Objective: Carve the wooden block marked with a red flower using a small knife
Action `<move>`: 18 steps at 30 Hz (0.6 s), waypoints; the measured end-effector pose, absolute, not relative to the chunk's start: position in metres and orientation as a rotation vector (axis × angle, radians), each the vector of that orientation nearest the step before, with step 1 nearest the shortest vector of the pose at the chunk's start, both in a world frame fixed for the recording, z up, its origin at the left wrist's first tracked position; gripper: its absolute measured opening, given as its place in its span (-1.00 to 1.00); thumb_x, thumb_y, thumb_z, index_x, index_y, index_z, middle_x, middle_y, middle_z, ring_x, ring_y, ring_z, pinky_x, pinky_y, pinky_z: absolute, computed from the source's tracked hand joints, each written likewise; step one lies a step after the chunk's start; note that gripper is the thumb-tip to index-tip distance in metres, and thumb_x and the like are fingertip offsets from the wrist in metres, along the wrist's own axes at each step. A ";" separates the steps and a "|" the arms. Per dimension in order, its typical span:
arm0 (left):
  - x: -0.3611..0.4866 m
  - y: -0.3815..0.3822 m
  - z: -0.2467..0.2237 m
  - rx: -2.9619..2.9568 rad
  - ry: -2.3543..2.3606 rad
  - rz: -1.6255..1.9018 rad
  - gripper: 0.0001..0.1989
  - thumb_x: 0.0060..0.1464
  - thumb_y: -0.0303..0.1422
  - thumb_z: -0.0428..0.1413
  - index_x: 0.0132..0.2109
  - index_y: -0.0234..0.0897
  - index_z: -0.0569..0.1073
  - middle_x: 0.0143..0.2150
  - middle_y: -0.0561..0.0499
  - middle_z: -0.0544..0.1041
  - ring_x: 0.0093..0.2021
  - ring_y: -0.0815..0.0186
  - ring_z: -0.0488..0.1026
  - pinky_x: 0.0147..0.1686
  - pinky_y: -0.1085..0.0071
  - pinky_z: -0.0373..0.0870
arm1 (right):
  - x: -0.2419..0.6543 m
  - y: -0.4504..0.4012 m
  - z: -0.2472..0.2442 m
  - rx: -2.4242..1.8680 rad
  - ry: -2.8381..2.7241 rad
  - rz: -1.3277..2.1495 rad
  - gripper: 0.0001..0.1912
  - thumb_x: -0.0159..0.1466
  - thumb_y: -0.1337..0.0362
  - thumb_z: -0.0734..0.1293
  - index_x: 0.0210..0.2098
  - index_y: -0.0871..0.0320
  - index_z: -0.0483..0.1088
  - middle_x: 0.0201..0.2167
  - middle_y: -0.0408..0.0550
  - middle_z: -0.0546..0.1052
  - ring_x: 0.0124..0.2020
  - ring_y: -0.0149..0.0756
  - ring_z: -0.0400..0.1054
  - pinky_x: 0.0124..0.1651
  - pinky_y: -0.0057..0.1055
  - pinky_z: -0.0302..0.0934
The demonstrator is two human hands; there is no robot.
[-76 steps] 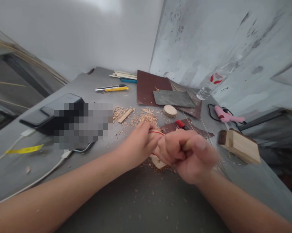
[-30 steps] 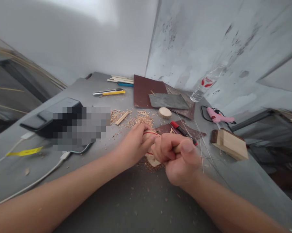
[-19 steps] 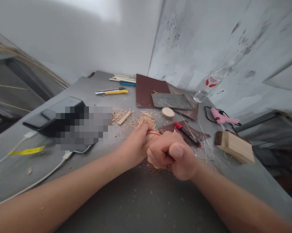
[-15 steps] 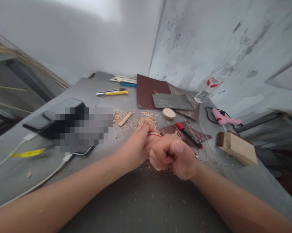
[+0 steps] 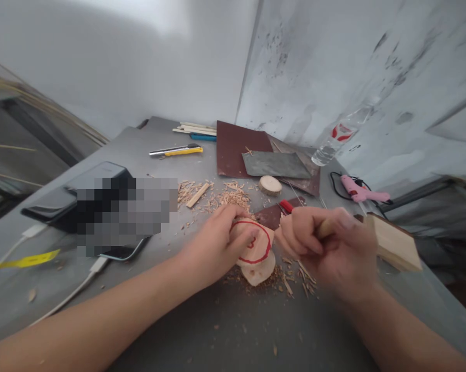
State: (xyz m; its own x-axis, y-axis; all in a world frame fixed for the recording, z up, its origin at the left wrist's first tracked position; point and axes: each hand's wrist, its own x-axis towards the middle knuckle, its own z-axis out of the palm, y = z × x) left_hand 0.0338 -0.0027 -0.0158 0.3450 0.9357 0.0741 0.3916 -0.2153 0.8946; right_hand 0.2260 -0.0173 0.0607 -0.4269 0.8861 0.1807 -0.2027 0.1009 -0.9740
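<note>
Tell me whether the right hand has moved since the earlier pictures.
Yes. Against the round wood slice, the right hand has moved to the right, away from the left hand, uncovering more of the red-ringed wood piece.

Left hand plus right hand — two at centre, with one red-ringed wood piece; two white plugs at left; one yellow cutter, upper left — one bottle, upper right; one pink glue gun, one wooden block, right.
</note>
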 end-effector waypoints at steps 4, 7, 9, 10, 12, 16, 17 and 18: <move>0.031 -0.003 -0.017 1.616 1.180 0.805 -0.78 0.29 -0.22 0.14 0.00 -0.19 0.47 -0.14 -0.06 0.59 -0.18 0.15 0.53 -0.22 0.25 0.43 | 0.241 -0.012 0.059 -0.961 -1.781 1.224 -0.41 0.54 -0.07 0.18 -0.54 0.10 0.10 -0.59 -0.24 0.08 -0.55 -0.38 -0.06 -0.47 -0.34 -0.13; 0.029 -0.002 -0.016 1.474 1.143 0.812 -0.78 0.29 -0.19 0.16 -0.01 -0.18 0.44 -0.26 0.01 0.60 -0.29 0.21 0.52 -0.34 0.34 0.39 | 0.248 -0.012 0.067 -1.244 -2.128 0.974 -0.46 0.55 -0.03 0.19 -0.49 0.10 0.08 -0.54 -0.25 0.08 -0.51 -0.40 -0.05 -0.47 -0.38 -0.13; 0.027 0.000 -0.015 1.383 1.118 0.819 -0.75 0.28 -0.17 0.18 -0.01 -0.18 0.43 -0.26 0.02 0.61 -0.29 0.23 0.53 -0.33 0.36 0.40 | 0.250 -0.012 0.071 -1.363 -2.315 0.857 -0.47 0.53 -0.03 0.21 -0.49 0.10 0.08 -0.56 -0.27 0.11 -0.53 -0.42 -0.04 -0.47 -0.39 -0.15; 0.026 0.001 -0.014 1.343 1.108 0.820 -0.74 0.27 -0.17 0.19 0.00 -0.19 0.43 -0.24 0.02 0.62 -0.28 0.23 0.53 -0.32 0.36 0.41 | 0.250 -0.012 0.072 -1.387 -2.395 0.795 -0.48 0.53 -0.01 0.22 -0.49 0.11 0.10 -0.58 -0.27 0.14 -0.54 -0.43 -0.02 -0.46 -0.39 -0.15; 0.024 0.002 -0.012 1.282 1.100 0.821 -0.71 0.26 -0.14 0.20 0.00 -0.22 0.43 -0.22 0.00 0.62 -0.27 0.25 0.52 -0.31 0.38 0.41 | 0.250 -0.011 0.072 -1.403 -2.543 0.692 -0.53 0.53 0.08 0.23 -0.48 0.12 0.14 -0.58 -0.25 0.25 -0.54 -0.42 0.05 -0.43 -0.38 -0.14; 0.021 0.002 -0.009 1.235 1.118 0.822 -0.64 0.25 -0.10 0.23 0.02 -0.25 0.44 -0.20 0.02 0.57 -0.33 0.33 0.45 -0.36 0.42 0.35 | 0.249 -0.010 0.069 -1.462 -2.719 0.612 -0.64 0.49 0.19 0.26 -0.44 0.13 0.24 -0.50 -0.17 0.40 -0.52 -0.37 0.16 -0.40 -0.37 -0.16; 0.020 0.002 -0.009 1.226 1.119 0.826 -0.63 0.25 -0.09 0.23 0.03 -0.25 0.44 -0.20 0.02 0.57 -0.34 0.34 0.43 -0.37 0.43 0.34 | 0.249 -0.010 0.068 -1.483 -2.736 0.603 -0.65 0.49 0.19 0.27 -0.43 0.13 0.26 -0.49 -0.15 0.42 -0.51 -0.36 0.18 -0.39 -0.37 -0.16; 0.020 0.002 -0.008 1.214 1.117 0.830 -0.62 0.25 -0.09 0.24 0.03 -0.25 0.45 -0.19 0.02 0.57 -0.34 0.35 0.43 -0.38 0.44 0.34 | 0.248 -0.010 0.068 -1.501 -2.745 0.592 -0.66 0.48 0.19 0.27 -0.43 0.13 0.27 -0.48 -0.14 0.44 -0.51 -0.34 0.20 -0.39 -0.36 -0.16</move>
State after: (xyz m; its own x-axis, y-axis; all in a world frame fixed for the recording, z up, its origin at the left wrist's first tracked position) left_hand 0.0200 0.0023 -0.0085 0.2776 0.9383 -0.2062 0.0734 0.1933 0.9784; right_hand 0.2483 -0.0100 0.0682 -0.5546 0.8046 -0.2120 0.8205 0.4863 -0.3006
